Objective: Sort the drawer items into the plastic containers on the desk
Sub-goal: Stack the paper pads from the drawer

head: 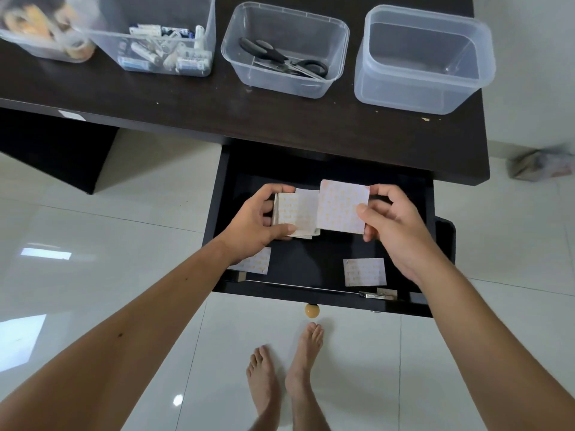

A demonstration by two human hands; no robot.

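Note:
Over the open black drawer (pixel 323 293), my left hand (pixel 252 225) grips a small stack of white square packets (pixel 295 214) with faint orange print. My right hand (pixel 392 225) pinches a single packet (pixel 340 206) of the same kind, held just right of the stack and overlapping its edge. Two more packets lie on the drawer floor, one at the front left (pixel 256 262), partly under my left wrist, and one at the front right (pixel 364 272). On the dark desk (pixel 217 113) stand clear plastic containers; the rightmost container (pixel 423 85) holds nothing.
One container (pixel 280 82) holds black-handled scissors (pixel 280 56), another (pixel 124 42) holds batteries, and the far-left one (pixel 18 42) holds tape rolls. A small metal item (pixel 373 295) lies at the drawer's front edge, near the round knob (pixel 311 311). Bare feet (pixel 286 377) stand on white tiles below.

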